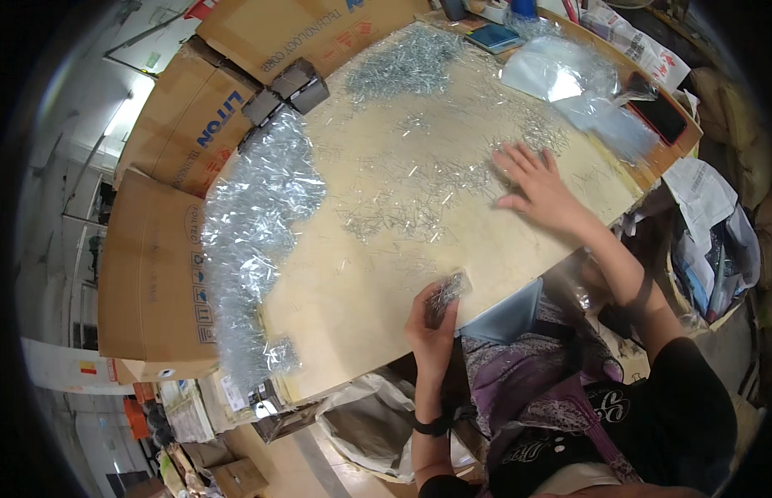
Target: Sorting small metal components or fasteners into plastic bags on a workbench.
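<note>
My left hand (431, 325) is closed around a small bundle of thin metal pins (452, 289) at the near edge of the table. Whether a clear wrapper surrounds the bundle, I cannot tell. My right hand (535, 187) is spread with its fingers apart, over or on the tabletop beside loose scattered pins (465, 178). More of these thin silvery pieces lie across the middle of the board. A large heap of shiny pins (265, 203) runs along the left side, and a darker pile (406, 62) sits at the far end.
Cardboard boxes (158, 278) wall the left and far sides. Small dark blocks (299, 85) stand by the heap. Clear plastic bags (560, 70) and a phone (658, 116) lie at the far right. A bluish tray (510, 315) juts from the near edge; below is a lined bin (365, 419).
</note>
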Demonstrator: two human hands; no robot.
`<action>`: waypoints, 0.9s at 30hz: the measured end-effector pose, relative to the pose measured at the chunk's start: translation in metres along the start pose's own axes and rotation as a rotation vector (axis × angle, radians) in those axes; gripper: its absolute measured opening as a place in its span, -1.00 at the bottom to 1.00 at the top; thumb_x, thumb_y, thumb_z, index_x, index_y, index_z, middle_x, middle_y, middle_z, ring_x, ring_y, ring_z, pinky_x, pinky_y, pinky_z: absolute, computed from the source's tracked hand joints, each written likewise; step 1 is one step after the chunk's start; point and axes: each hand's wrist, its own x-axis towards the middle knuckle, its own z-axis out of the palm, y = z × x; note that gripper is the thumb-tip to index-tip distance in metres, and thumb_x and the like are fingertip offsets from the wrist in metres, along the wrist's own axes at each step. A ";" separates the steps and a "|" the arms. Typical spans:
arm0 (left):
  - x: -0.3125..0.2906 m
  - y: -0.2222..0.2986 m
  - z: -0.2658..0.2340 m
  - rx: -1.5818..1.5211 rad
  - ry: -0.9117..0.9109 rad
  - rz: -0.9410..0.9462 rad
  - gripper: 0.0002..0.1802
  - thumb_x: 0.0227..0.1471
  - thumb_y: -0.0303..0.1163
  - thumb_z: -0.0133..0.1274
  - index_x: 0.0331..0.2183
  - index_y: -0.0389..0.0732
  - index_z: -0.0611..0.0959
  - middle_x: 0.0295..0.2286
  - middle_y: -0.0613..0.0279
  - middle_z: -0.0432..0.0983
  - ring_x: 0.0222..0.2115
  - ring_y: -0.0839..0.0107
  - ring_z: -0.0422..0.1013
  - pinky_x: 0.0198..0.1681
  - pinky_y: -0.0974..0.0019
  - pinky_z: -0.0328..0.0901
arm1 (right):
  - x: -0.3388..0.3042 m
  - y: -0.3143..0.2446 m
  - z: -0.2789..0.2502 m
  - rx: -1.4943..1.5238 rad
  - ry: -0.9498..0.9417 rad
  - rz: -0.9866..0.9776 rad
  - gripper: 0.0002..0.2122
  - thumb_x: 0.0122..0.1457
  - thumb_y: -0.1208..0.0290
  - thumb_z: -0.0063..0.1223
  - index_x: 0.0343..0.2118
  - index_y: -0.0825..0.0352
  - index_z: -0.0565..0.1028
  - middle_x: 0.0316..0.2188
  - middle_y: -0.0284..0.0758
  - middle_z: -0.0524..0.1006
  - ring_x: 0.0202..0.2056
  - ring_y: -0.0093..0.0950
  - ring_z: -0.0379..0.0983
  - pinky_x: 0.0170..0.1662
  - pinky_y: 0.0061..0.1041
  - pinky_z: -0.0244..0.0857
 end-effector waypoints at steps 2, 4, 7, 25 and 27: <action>0.002 -0.010 -0.002 -0.071 0.049 -0.009 -0.60 -0.01 -0.61 0.16 -0.08 -0.32 0.50 -0.18 0.16 0.50 -0.17 0.44 0.44 -0.10 0.40 0.34 | 0.014 0.011 0.008 -0.094 -0.256 0.156 -0.31 0.16 -0.14 -0.13 0.25 0.21 0.14 0.30 -0.19 0.05 0.33 -0.15 -0.17 0.32 0.01 -0.42; 0.003 -0.020 -0.014 0.132 0.103 0.060 -0.58 0.00 -0.58 0.16 -0.05 -0.30 0.48 -0.22 0.21 0.48 -0.23 0.47 0.43 -0.16 0.44 0.35 | 0.012 0.003 0.018 -0.077 -0.200 0.059 -0.33 0.17 -0.15 -0.17 0.24 0.19 0.17 0.28 -0.18 0.10 0.31 -0.14 -0.12 0.31 0.01 -0.38; 0.003 -0.023 -0.045 0.043 0.354 0.028 -0.55 -0.01 -0.58 0.18 -0.04 -0.27 0.47 -0.28 0.26 0.46 -0.31 0.51 0.42 -0.23 0.49 0.33 | 0.004 -0.001 0.005 0.162 -0.065 0.028 -0.53 0.18 0.13 -0.02 0.14 0.19 0.32 0.20 -0.18 0.24 0.28 -0.20 0.01 0.31 -0.02 -0.31; -0.003 -0.033 -0.188 1.122 1.253 0.212 -0.44 -0.07 -0.38 0.22 -0.01 -0.31 0.44 -0.02 -0.12 0.27 -0.03 -0.09 0.22 0.06 -0.06 0.10 | -0.068 0.178 -0.028 -0.241 0.259 0.600 -0.78 0.19 0.40 -0.04 -0.14 0.28 0.55 -0.08 -0.09 0.49 -0.02 -0.10 0.39 0.01 -0.28 0.27; -0.011 -0.038 -0.157 1.112 1.130 0.282 -0.50 -0.04 -0.40 0.18 -0.03 -0.30 0.46 -0.02 -0.12 0.28 -0.01 -0.08 0.22 0.06 -0.04 0.10 | -0.069 0.170 -0.032 -0.184 0.317 0.650 -0.78 0.18 0.40 -0.03 -0.14 0.27 0.55 -0.10 -0.09 0.50 -0.02 -0.11 0.40 -0.04 -0.29 0.29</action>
